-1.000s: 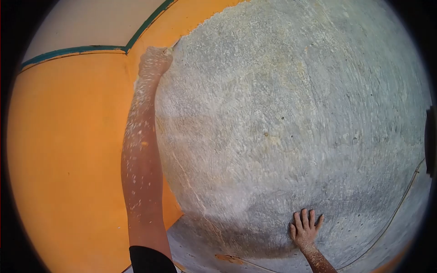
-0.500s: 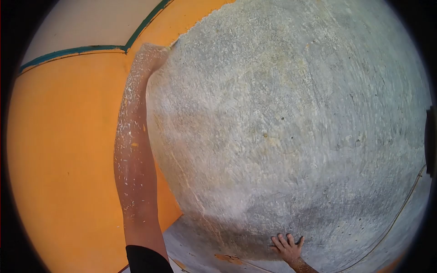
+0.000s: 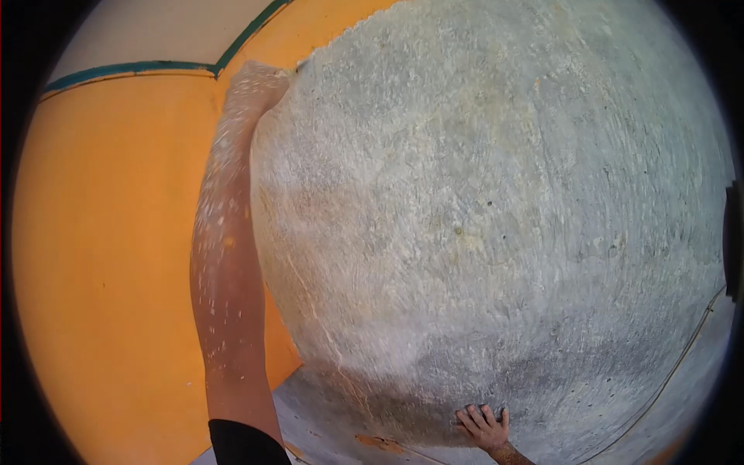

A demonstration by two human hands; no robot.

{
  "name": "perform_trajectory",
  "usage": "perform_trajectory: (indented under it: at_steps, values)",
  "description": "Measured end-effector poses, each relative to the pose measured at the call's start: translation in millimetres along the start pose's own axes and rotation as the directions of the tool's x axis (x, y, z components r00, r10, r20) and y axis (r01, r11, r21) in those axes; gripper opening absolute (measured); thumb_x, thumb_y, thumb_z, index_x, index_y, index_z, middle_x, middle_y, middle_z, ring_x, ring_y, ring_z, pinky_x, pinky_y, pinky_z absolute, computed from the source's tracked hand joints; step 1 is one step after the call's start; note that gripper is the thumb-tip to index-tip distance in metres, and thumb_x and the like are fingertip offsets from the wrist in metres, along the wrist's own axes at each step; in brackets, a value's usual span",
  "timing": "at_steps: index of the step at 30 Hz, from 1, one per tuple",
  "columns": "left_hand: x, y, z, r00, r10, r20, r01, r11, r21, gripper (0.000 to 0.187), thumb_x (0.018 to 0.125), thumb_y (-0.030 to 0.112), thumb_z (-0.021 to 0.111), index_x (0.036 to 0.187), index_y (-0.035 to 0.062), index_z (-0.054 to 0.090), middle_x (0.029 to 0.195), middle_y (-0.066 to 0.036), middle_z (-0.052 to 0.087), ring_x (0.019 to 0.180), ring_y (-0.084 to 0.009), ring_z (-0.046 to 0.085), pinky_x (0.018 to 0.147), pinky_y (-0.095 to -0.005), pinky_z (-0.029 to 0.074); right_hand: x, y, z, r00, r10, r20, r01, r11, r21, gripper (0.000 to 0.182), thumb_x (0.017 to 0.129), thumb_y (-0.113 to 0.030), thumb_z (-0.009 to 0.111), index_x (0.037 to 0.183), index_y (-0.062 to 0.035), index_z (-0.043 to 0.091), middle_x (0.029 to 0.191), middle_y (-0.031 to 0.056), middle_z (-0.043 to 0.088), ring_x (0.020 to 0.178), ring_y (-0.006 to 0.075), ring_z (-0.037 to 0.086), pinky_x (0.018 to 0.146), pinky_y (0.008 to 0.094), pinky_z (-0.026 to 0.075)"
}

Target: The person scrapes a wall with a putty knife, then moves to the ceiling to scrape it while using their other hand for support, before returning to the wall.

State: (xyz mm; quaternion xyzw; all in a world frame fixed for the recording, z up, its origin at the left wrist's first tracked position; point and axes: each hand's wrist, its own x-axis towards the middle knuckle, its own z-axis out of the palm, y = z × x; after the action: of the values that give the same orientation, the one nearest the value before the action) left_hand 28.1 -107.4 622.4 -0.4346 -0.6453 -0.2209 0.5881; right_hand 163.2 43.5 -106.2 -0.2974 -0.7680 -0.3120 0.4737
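My left hand [image 3: 263,80] is raised high against the wall, at the ragged border between orange paint [image 3: 341,31] and bare grey plaster [image 3: 496,170]. Its fingers are curled and mostly hidden behind the wrist. A small dark edge [image 3: 302,67] shows beside it, too little to tell what is held. Pale flecks and an orange chip cover my left forearm [image 3: 229,232], which is smeared by motion. Low on the plaster, my right hand [image 3: 486,428] lies flat with its fingers spread, holding nothing.
A smooth orange wall [image 3: 116,232] meets the plaster at a corner on the left. Green trim [image 3: 132,71] borders the pale ceiling [image 3: 147,31]. A thin cable [image 3: 682,356] runs along the lower right, below a dark object [image 3: 731,240] at the edge.
My left hand is slightly higher in view, and its forearm is now blurred. My right hand stays flat on the plaster, a little further left in view. The whole view has shifted slightly.
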Motion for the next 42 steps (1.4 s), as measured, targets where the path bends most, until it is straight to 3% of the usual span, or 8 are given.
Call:
perform_trajectory:
  at_steps: [2,5,11,17,20,24,29,42]
  values:
    - [20.3,-21.4,39.0,0.959,-0.13,-0.253,0.117,0.991,-0.064,0.034,0.083,0.033,0.058,0.095,0.0031,0.068,0.089,-0.02,0.068,0.08,-0.0303,0.066,0.074,-0.0398,0.049,-6.3,-2.5,-4.8,1.0,-0.019,0.021,0.019,1.0,0.008,0.055,0.081,-0.058,0.058,0.131,-0.0356,0.05,0.146,-0.0067,0.034,0.138,0.0177,0.025,0.11,0.0553,0.011]
    - [-32.0,12.0,-13.9,1.0,-0.003,-0.02,0.002,0.999,-0.044,0.034,0.084,0.032,0.051,0.106,0.0099,0.065,0.105,-0.02,0.063,0.098,-0.0375,0.059,0.085,-0.0426,0.048,-1.6,2.2,-3.2,1.0,-0.025,0.005,0.025,1.0,0.008,0.054,0.082,-0.055,0.059,0.131,-0.0345,0.05,0.146,-0.0051,0.034,0.139,0.0198,0.023,0.11,0.0557,0.009]
    - [-8.0,-30.3,15.4,0.996,0.057,-0.071,-0.062,0.996,-0.067,0.031,0.08,0.025,0.051,0.101,0.0092,0.067,0.104,-0.019,0.064,0.095,-0.0368,0.061,0.083,-0.043,0.048,22.1,-4.7,-14.3,1.0,-0.011,0.006,0.011,0.998,0.056,0.054,0.083,-0.052,0.06,0.132,-0.0318,0.049,0.147,-0.0012,0.033,0.14,0.0236,0.019,0.11,0.0574,0.004]
    - [-20.6,-22.7,4.0,0.999,-0.01,-0.047,0.006,0.995,-0.095,0.032,0.08,0.026,0.052,0.103,0.0091,0.067,0.103,-0.021,0.063,0.095,-0.0367,0.061,0.084,-0.0426,0.048,192.9,17.4,-82.2,0.997,0.076,-0.01,-0.075,0.997,0.031,0.057,0.091,-0.051,0.047,0.142,-0.0304,0.033,0.151,-0.0003,0.025,0.14,0.0239,0.017,0.11,0.0561,0.009]
    - [-9.0,-37.6,33.9,0.968,-0.085,-0.238,0.058,0.991,-0.119,0.034,0.082,0.028,0.052,0.105,0.0088,0.066,0.102,-0.023,0.063,0.096,-0.0373,0.061,0.084,-0.0437,0.047,282.7,41.8,-116.9,0.983,0.155,-0.096,-0.152,0.988,0.035,0.059,0.093,-0.052,0.04,0.145,-0.0272,0.028,0.152,0.0005,0.02,0.142,0.0249,0.011,0.111,0.0564,0.002]
    - [-3.3,-40.9,16.4,0.998,-0.024,-0.06,0.021,0.998,-0.057,0.037,0.085,0.033,0.05,0.107,0.0073,0.065,0.107,-0.023,0.061,0.102,-0.0385,0.058,0.087,-0.0445,0.046,353.0,48.0,-142.6,0.962,0.202,-0.181,-0.195,0.979,0.058,0.059,0.093,-0.051,0.038,0.146,-0.0268,0.024,0.153,0.0004,0.016,0.142,0.0248,0.01,0.112,0.0578,-0.001]
    - [-1.3,-44.8,11.7,0.974,0.172,-0.147,-0.167,0.985,0.048,0.038,0.086,0.032,0.047,0.105,0.0043,0.064,0.108,-0.021,0.061,0.102,-0.039,0.058,0.087,-0.045,0.046,358.4,43.5,-139.1,0.954,0.228,-0.192,-0.223,0.974,0.051,0.058,0.094,-0.052,0.036,0.145,-0.0267,0.026,0.152,0.0001,0.018,0.142,0.024,0.01,0.112,0.0576,-0.003]
    - [-10.3,-69.5,18.0,0.998,0.039,-0.047,-0.041,0.999,-0.036,0.035,0.084,0.031,0.051,0.101,0.0053,0.066,0.098,-0.02,0.064,0.092,-0.0355,0.061,0.081,-0.0415,0.048,355.0,44.8,-138.2,0.95,0.23,-0.213,-0.221,0.973,0.062,0.057,0.093,-0.051,0.037,0.144,-0.0265,0.029,0.152,0.0,0.021,0.141,0.023,0.013,0.113,0.0559,-0.003]
